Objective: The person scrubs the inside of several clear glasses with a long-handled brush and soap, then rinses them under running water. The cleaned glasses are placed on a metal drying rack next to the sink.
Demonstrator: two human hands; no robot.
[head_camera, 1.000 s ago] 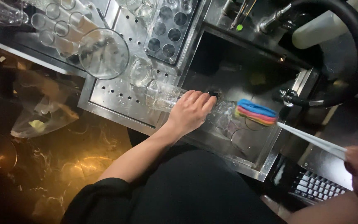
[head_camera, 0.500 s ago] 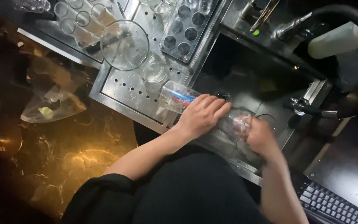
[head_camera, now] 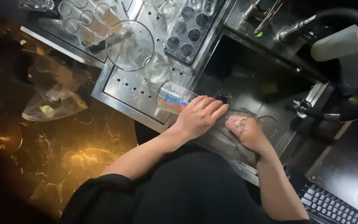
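tall glass [head_camera: 177, 99] lying on its side at sink [head_camera: 270, 103] edge, sponge inside | L hand [head_camera: 199, 116] fingers wrapped over it; R hand [head_camera: 247, 130] curled at its mouth | wash looks mid-way; rinse left | clean glasses [head_camera: 131, 45] on drain rack [head_camera: 121, 89]

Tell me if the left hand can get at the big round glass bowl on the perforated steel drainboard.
Probably yes. The left hand lies on a tall glass at the sink's edge, and the glass bowl stands just beyond, with only a small glass beside the way.
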